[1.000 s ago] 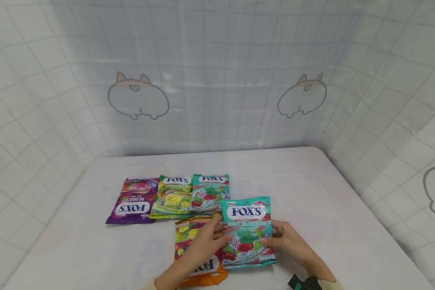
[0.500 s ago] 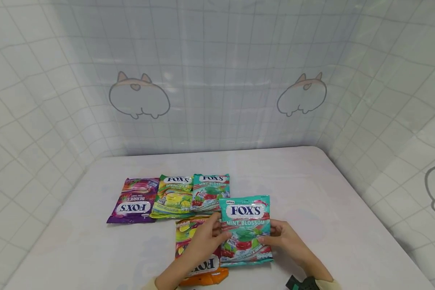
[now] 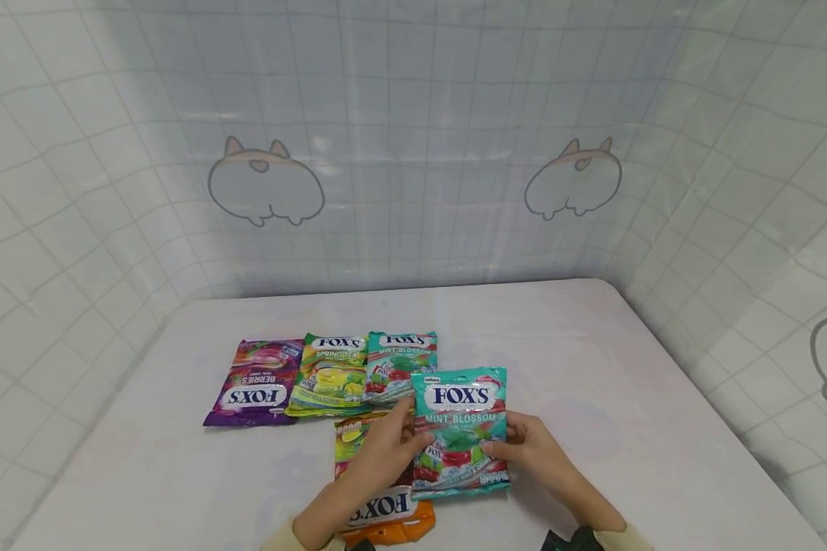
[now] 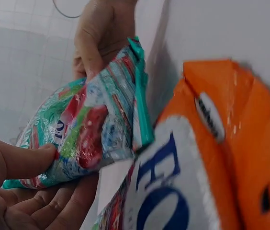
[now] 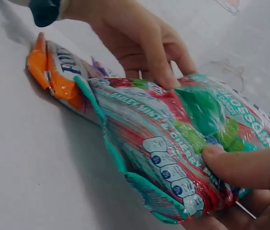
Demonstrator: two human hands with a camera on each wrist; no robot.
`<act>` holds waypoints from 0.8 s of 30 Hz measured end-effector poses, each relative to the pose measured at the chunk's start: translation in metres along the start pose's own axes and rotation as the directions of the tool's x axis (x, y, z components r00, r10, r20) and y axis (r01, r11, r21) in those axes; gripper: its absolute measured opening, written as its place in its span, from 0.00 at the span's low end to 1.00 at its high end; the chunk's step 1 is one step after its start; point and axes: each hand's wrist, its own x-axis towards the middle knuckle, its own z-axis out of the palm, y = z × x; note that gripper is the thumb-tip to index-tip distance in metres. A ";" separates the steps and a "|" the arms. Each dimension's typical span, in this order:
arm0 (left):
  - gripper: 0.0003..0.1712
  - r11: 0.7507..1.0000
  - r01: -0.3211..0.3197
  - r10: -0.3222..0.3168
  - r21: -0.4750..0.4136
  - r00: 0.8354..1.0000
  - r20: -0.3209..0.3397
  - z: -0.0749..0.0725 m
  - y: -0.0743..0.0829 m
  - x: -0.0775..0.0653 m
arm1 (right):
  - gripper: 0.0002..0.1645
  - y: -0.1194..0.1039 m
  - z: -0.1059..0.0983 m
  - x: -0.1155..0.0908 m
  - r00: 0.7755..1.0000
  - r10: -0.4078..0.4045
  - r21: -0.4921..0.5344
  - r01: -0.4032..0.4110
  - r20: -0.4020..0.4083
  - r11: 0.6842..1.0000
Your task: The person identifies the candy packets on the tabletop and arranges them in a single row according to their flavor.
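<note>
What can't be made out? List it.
Head: part of the orange-yellow plastic candy bag, behind the left grip.
All views: the back of the rectangular teal plastic bag, facing away.
Left wrist: the orange-yellow bag's name after FO, cut by the bottom edge.
Right wrist: much of the right grip, cut by the right edge.

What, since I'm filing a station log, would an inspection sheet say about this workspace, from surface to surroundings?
Surface: pale table, bags lying on it.
Job's things: held Mint Blossom bag, label facing the head camera; orange-ended bag, partly hidden; Berries bag, Spring Tea bag and second Mint Blossom bag in a row farther back.
Clutter: nothing seen.
Hands: left hand and right hand grip the held Mint Blossom bag at opposite sides, thumbs on its front.
Cables: nothing seen.
Surroundings: animal-printed gridded sheeting beyond the table and along both sides.
</note>
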 end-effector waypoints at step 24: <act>0.36 0.972 0.007 0.004 0.237 0.999 -0.046 -0.012 -0.007 0.081 | 0.24 -0.017 -0.022 0.060 0.969 0.090 -0.021 -0.098 -0.229 0.995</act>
